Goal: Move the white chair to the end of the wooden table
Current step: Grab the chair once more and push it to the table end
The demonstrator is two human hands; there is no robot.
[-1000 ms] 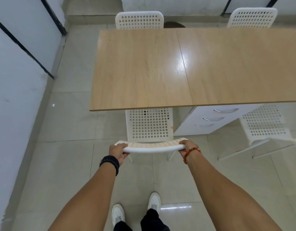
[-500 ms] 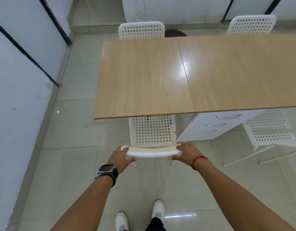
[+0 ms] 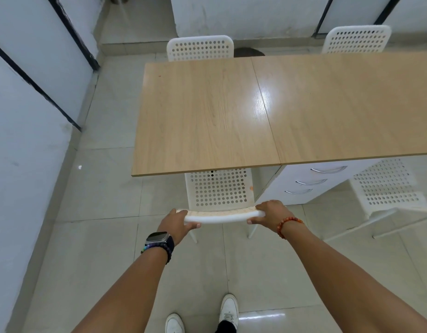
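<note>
Gripping the white chair point(image 3: 219, 188) backrest, both hands: left hand point(image 3: 176, 223), right hand point(image 3: 271, 212).

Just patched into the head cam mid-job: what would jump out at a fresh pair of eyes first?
The big wooden table fills the upper middle, its top bare with a bright glare patch. Right below it, the left hand and right hand grip either end of the backrest of a white chair whose seat is tucked partly under the table's near edge.
</note>
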